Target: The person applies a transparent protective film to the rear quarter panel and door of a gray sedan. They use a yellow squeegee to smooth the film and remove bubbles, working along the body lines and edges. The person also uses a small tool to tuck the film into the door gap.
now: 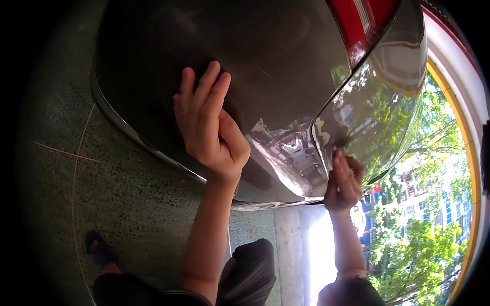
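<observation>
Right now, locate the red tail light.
The red tail light sits at the head view's top edge, right of centre, in the dark glossy car body, above the right hand.

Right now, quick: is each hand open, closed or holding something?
Left hand: open, at the car.
Right hand: curled at the car; cannot tell if holding anything.

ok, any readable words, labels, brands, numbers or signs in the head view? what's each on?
None readable.
Dark glossy car panel: no lettering I can make out; the reflections are too warped to read.
Red tail light: no legible marking.
Blue and white shapes beyond the trees: too small and blurred to tell whether they carry text.
</observation>
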The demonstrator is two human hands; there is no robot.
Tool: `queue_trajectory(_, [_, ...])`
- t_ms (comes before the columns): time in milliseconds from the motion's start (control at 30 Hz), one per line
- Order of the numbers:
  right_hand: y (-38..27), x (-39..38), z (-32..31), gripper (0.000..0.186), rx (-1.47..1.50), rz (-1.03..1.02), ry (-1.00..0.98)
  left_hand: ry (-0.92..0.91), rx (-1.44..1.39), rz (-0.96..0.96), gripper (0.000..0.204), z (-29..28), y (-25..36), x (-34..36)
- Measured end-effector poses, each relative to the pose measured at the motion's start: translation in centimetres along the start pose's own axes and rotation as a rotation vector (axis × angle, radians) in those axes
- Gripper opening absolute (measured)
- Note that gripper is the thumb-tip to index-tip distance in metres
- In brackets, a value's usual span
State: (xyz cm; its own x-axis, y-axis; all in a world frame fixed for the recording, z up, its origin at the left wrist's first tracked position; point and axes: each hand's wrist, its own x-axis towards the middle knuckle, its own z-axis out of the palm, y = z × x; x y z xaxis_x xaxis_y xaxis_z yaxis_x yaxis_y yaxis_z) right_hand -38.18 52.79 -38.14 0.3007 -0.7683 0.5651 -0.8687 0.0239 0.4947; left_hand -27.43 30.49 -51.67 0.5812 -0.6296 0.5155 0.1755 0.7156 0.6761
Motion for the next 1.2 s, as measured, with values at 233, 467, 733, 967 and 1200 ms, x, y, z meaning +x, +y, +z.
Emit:
queue_trajectory(233, [3.0,12.2,-1.4,0.036,-0.257,-0.418,0.012,-0.025,-0.03,-0.014,0.045,-0.2,-0.1,-0.2])
queue_trajectory(467, [4.5,12.9,0.0,0.022,-0.435,-0.525,0.046,-0.05,-0.16,0.155,0.043,-0.3,-2.0,0.2])
queue_trajectory(733, [7.5,8.5,-0.8,0.029,-0.422,-0.519,0.055,-0.023,-0.161,0.204,0.046,0.0,-2.8,0.2])
queue_trajectory(967, [10.0,-1.2,-1.5,0.039,-0.51,-0.276,0.034,-0.103,-0.261,0.171,0.047,-0.7,-5.0,-0.4])
queue_trajectory(1200, [11.3,-14.4,-1.7,0.035,-0.573,0.038,0.068,-0.09,-0.321,0.19,0.045,0.3,-4.2,-2.2])
